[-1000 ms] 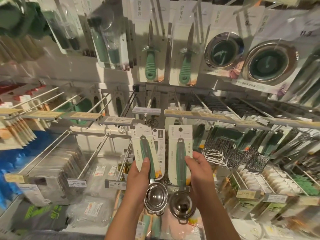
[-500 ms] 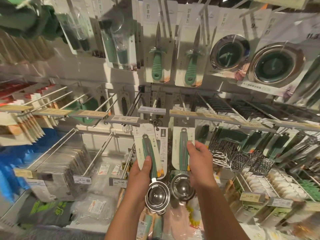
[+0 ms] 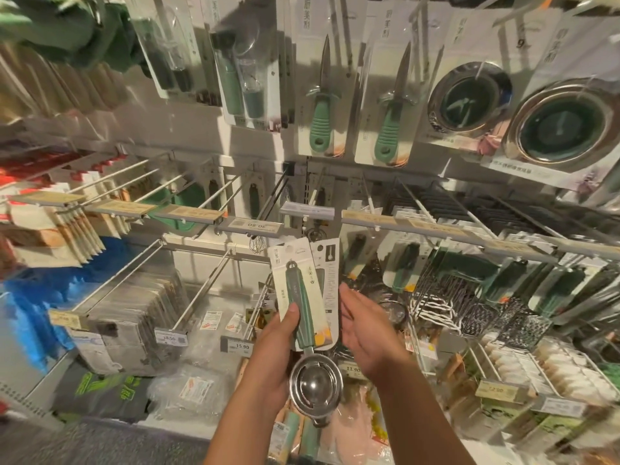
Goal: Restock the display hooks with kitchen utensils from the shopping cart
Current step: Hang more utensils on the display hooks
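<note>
A carded utensil [image 3: 303, 307] is held in the left hand [image 3: 273, 359], in front of the display hooks. It is made up of a long green handle with a hanging loop at its top end and a round, polished steel bowl [image 3: 315, 391] at its bottom end, the bowl having a slotted inner cup. The handle is fixed to a pale backing card printed with dark characters along its left edge and an orange patch near its lower right corner. A second card is seen directly behind it, offset to the right.

The long axis runs nearly upright, tilted slightly, with the loop end above the grip and pointing toward the hook rail [image 3: 307, 211], and the bowl below the grip, pointing toward the person. The card is pinched by the left hand: the thumb is pressed on the card's front beside the handle, and the fingers are wrapped behind, hidden by the card.

The right hand [image 3: 365, 333] is held just right of the card with its fingers straight and relaxed, the palm turned toward the card; nothing is gripped by it.
</note>
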`<state>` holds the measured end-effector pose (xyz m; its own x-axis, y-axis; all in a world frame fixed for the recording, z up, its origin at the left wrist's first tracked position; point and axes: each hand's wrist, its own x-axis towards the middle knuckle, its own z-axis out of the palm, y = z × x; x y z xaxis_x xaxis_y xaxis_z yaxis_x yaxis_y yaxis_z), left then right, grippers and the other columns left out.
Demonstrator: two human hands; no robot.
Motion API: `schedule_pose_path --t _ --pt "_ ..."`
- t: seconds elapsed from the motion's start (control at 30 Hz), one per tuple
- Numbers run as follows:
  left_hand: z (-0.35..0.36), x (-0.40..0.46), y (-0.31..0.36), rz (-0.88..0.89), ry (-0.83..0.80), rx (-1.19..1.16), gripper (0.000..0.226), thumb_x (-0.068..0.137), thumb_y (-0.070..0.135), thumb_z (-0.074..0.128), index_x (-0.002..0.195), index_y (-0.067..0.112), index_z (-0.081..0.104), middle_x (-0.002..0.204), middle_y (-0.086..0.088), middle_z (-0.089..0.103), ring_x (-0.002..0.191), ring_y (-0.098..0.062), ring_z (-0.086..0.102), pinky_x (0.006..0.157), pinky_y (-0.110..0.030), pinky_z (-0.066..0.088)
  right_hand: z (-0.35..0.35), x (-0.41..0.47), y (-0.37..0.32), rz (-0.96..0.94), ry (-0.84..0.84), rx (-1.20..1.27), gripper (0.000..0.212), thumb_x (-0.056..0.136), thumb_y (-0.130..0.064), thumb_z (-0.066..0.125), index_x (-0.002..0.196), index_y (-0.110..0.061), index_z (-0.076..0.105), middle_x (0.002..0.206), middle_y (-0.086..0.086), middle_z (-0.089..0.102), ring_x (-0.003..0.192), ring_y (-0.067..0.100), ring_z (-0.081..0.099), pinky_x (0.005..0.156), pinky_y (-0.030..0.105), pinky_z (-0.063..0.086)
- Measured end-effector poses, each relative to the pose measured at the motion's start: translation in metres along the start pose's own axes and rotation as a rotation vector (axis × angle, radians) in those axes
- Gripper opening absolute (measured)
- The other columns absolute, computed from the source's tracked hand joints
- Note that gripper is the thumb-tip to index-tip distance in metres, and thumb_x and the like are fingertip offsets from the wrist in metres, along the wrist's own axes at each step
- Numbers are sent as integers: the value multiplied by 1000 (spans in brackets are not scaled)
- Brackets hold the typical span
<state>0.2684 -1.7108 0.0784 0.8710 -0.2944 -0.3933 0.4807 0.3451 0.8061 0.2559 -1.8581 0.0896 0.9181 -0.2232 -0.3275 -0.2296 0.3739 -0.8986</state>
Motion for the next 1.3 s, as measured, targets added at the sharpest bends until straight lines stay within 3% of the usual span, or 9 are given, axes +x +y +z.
schedule_pose_path --t 0.13,0.33,0.47,0.6,0.77,0.9,1.07,1.17,1.3 --pt "0 -2 1 -56 -27 -20 37 103 39 54 125 15 72 114 -15 77 101 -33 76 91 -48 57 12 -4 10 106 -124 282 58 96 -48 55 134 -7 67 135 21 66 124 36 65 107 51 49" --pt "4 -5 1 -88 -73 53 37 106 37 49 131 16 67 117 -13 77 109 -32 74 101 -51 55 16 -15 6 210 -163 416 70 86 -56 54 125 -1 72 129 26 68 98 35 73 75 41 65" --pt "8 -4 3 -69 -63 70 39 106 39 50 131 14 67 116 -13 77 107 -30 75 88 -43 58 14 -12 6 194 -106 418 64 102 -54 43 129 -2 69 130 26 67 117 40 66 95 48 56" --pt "14 -2 1 -59 -53 42 41 105 39 51 132 12 66 116 -14 77 107 -30 75 91 -44 58 11 -6 17 109 -64 429 67 91 -51 55 136 -2 63 135 28 64 128 45 60 110 59 46" --pt "14 2 1 -20 -47 58 32 108 34 50 126 14 67 110 -13 79 100 -31 77 84 -44 60 1 -10 23 -62 -23 344 54 93 -37 60 136 -4 59 128 24 69 118 41 67 101 53 53" --pt "13 4 1 29 -22 81 27 107 31 54 120 15 70 106 -14 79 100 -36 76 91 -50 60 -5 -10 23 -160 93 181 46 87 -38 71 122 -8 62 117 12 74 109 30 71 96 52 55" --pt "8 10 -1 73 20 56 28 104 36 58 124 20 69 111 -10 79 104 -33 76 99 -55 57 -14 -14 21 -271 171 53 22 93 -18 71 114 -13 65 96 1 76 83 14 72 69 29 58" --pt "7 11 -2 97 11 50 26 106 33 55 124 20 68 111 -10 79 104 -32 76 99 -53 56 -13 -19 14 -408 255 -35 22 90 -11 76 108 -13 64 94 1 77 85 14 73 78 33 57" --pt "5 14 -4 142 17 68 24 106 34 54 123 24 69 111 -7 79 103 -28 76 100 -53 56 -16 -15 9 -543 360 -208 32 83 -31 85 104 -19 65 101 2 72 96 19 69 88 36 56"
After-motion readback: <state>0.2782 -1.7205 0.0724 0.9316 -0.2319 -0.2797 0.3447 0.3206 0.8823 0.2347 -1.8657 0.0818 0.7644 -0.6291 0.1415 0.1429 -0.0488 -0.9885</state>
